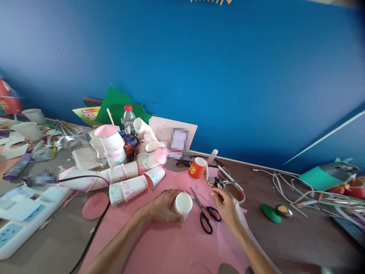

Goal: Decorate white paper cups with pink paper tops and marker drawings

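Observation:
My left hand [164, 206] is wrapped round a white paper cup [184, 204], which stands over a large pink sheet of paper [159, 243] with its round end facing up. Just right of that cup lies a pair of black-handled scissors [203, 208], blades apart and pointing away from me. Past the scissors, my right hand [226, 207] has its thumb and fingers closed in a pinch; anything between them is too small to make out. A red paper cup [197, 168] with yellow print stands beyond both hands.
Several decorated paper cups [128, 188] lie joined in rows at the left, near a pink-topped cup stack [110, 142]. A power strip [25, 220] and black cable occupy the left side. White cables [285, 190] and a green disc [270, 213] lie right. A blue wall [199, 76] rises behind.

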`<state>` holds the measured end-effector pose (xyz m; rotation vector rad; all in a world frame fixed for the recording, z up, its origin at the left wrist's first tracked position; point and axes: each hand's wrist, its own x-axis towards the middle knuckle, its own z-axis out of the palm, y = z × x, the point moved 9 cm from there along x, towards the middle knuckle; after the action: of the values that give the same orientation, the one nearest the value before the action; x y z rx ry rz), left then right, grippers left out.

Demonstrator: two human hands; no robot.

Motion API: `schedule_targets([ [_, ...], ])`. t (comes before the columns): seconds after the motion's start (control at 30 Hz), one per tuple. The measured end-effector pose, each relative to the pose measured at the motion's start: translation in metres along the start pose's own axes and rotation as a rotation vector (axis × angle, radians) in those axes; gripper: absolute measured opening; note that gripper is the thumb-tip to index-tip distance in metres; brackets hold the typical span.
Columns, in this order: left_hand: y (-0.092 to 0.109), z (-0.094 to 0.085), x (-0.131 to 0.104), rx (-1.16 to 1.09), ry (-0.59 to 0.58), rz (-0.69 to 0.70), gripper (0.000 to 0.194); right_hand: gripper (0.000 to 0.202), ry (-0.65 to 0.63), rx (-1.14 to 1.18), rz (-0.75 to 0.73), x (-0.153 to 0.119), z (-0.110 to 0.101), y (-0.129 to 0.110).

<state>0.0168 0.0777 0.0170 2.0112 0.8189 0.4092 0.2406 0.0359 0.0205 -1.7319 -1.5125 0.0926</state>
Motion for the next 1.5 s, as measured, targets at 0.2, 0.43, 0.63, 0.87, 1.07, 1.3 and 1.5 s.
schedule_targets([
  [0.2, 0.009, -0.001, -0.001, 0.006, -0.003, -0.061, 0.046, 0.024, 0.046, -0.047, 0.052, 0.010, -0.021, 0.018],
  [0.43, 0.008, 0.001, -0.001, 0.033, 0.014, -0.052, 0.043, 0.030, 0.049, -0.167, 0.177, 0.084, -0.007, 0.043],
  [0.63, 0.009, 0.000, 0.000, 0.054, -0.007, -0.038, 0.042, 0.022, -0.031, -0.302, 0.286, 0.144, 0.020, 0.074],
  [0.87, 0.003, 0.001, 0.001, 0.054, -0.037, -0.076, 0.052, 0.025, -0.070, -0.303, 0.318, 0.161, 0.045, 0.084],
  [1.07, 0.000, 0.003, 0.000, 0.054, -0.032, -0.074, 0.052, 0.036, 0.157, -0.171, 0.296, 0.156, -0.001, 0.062],
  [1.3, 0.007, 0.001, 0.001, 0.066, -0.023, -0.033, 0.045, 0.050, 0.054, 0.283, 0.154, 0.098, -0.058, -0.007],
  [1.5, 0.002, 0.003, 0.001, 0.082, -0.052, -0.084, 0.061, 0.037, -0.118, 0.949, 0.419, 0.033, -0.057, -0.037],
])
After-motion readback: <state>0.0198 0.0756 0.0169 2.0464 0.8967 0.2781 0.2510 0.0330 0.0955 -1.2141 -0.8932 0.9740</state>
